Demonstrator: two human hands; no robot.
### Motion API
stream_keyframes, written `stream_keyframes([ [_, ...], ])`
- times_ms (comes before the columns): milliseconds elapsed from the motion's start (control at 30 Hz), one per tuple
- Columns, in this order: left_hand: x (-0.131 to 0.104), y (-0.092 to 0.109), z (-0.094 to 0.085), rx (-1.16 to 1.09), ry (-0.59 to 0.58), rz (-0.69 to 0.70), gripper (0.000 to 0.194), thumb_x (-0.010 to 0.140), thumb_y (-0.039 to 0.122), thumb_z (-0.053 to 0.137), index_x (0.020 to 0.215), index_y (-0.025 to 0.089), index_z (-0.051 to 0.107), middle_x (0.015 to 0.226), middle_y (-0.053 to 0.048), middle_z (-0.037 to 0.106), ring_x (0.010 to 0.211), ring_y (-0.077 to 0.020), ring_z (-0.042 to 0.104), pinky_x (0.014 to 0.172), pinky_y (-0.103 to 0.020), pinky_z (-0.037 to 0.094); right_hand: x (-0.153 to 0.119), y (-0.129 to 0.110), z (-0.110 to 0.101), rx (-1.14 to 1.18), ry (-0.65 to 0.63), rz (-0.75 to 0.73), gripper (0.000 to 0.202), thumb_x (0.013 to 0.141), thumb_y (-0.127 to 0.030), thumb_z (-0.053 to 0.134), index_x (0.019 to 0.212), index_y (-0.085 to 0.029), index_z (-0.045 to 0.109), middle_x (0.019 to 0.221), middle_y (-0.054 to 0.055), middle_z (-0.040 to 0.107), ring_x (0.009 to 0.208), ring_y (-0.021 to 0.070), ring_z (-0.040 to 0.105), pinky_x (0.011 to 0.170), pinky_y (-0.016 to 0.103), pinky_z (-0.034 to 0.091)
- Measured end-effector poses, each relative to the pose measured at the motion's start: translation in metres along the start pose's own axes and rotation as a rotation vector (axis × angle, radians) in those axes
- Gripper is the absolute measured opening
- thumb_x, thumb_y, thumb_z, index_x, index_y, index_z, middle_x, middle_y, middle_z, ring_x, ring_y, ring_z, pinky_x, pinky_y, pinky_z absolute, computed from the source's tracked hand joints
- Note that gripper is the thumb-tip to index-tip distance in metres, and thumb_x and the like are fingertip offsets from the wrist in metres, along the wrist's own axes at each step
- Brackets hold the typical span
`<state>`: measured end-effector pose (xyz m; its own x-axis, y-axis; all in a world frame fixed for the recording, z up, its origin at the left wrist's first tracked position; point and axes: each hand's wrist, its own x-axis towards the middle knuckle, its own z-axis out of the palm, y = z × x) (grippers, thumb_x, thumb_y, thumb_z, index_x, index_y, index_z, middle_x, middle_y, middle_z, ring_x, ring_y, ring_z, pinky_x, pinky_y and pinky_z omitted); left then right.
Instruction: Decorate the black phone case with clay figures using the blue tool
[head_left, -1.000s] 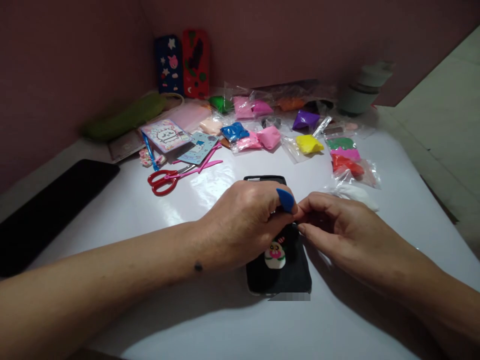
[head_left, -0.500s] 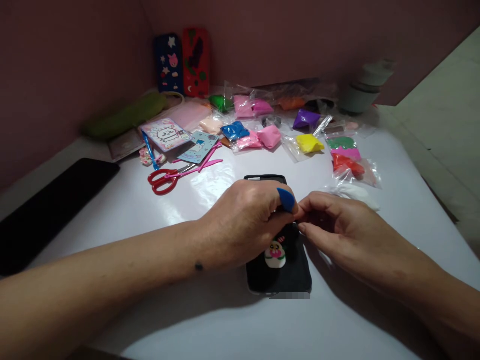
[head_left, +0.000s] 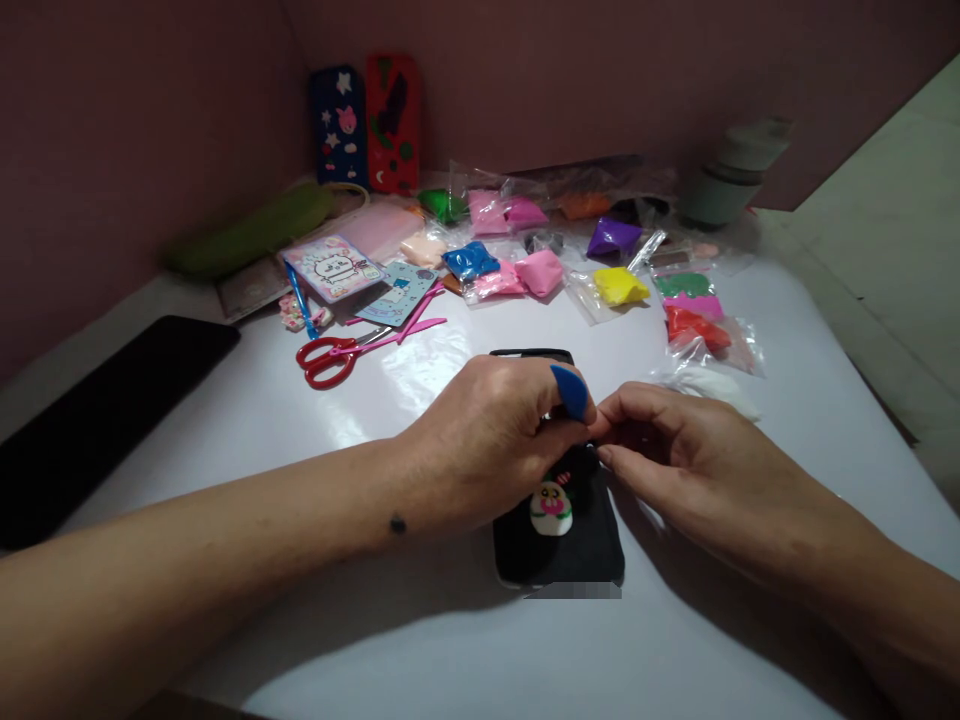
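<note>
A black phone case (head_left: 517,550) lies on the table in front of me, bearing a small white figure (head_left: 552,518) with a pink and green face and trim. My left hand (head_left: 487,440) is over its upper part, fingers pinched, with a flat blue piece with a rounded edge (head_left: 571,392) sticking up from between them. From the right, my right hand (head_left: 675,450) meets those fingertips at the case's right edge. Its thumb and forefinger are pinched close together. Whatever lies between the fingertips is too small or hidden to name.
Bags of coloured clay, among them yellow (head_left: 621,287) and purple (head_left: 613,238), spread across the back. Red-handled scissors (head_left: 327,363) and cards (head_left: 401,295) lie left of them. Decorated blue (head_left: 337,125) and red cases (head_left: 392,125) lean on the wall. A black slab (head_left: 112,430) is far left.
Almost nothing differs. The blue piece in my left hand has tilted or shifted very slightly, while both hands stay over the black case.
</note>
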<state>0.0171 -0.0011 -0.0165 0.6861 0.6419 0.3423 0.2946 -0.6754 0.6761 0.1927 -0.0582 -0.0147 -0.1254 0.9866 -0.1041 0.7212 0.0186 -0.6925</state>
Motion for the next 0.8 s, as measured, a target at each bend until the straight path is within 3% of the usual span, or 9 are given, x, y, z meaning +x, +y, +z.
stream_keyframes([
  [200, -0.0021, -0.0024, 0.0026, 0.022, 0.007, 0.020, 0.011, 0.077, 0.008, 0.060, 0.076, 0.013, 0.070, 0.066, 0.002, 0.066, 0.057, -0.0080, 0.057, 0.052, -0.018, 0.042, 0.0005, 0.0000, 0.0004, -0.002, 0.003, -0.003, 0.011, 0.079, -0.021, 0.051, 0.076, -0.022, 0.061, 0.071, 0.001, 0.064, 0.064, 0.0173, 0.059, 0.056, 0.030, 0.044],
  [433, 0.0011, 0.0034, -0.0027, -0.007, -0.058, -0.077, 0.011, 0.076, 0.005, 0.062, 0.076, 0.012, 0.071, 0.070, 0.001, 0.068, 0.059, -0.0081, 0.059, 0.055, -0.018, 0.044, 0.0006, 0.0014, 0.0004, -0.003, 0.005, -0.002, 0.011, 0.079, -0.022, 0.051, 0.077, -0.022, 0.062, 0.072, 0.002, 0.065, 0.065, 0.0179, 0.060, 0.056, 0.030, 0.045],
  [633, -0.0009, -0.0005, 0.0003, 0.049, 0.005, 0.018, 0.010, 0.078, 0.010, 0.061, 0.076, 0.012, 0.071, 0.066, 0.000, 0.066, 0.055, -0.0081, 0.056, 0.050, -0.018, 0.040, -0.0007, 0.0021, 0.0010, 0.002, 0.007, -0.006, 0.010, 0.079, -0.021, 0.052, 0.078, -0.022, 0.062, 0.073, 0.002, 0.066, 0.066, 0.0178, 0.060, 0.057, 0.029, 0.045],
  [800, -0.0005, 0.0015, -0.0004, 0.048, -0.036, -0.040, 0.010, 0.078, 0.010, 0.061, 0.077, 0.013, 0.070, 0.069, 0.000, 0.068, 0.058, -0.0089, 0.058, 0.052, -0.019, 0.042, -0.0004, 0.0028, 0.0014, 0.007, 0.011, -0.009, 0.010, 0.079, -0.021, 0.052, 0.078, -0.022, 0.062, 0.073, 0.002, 0.066, 0.066, 0.0180, 0.060, 0.057, 0.030, 0.045],
])
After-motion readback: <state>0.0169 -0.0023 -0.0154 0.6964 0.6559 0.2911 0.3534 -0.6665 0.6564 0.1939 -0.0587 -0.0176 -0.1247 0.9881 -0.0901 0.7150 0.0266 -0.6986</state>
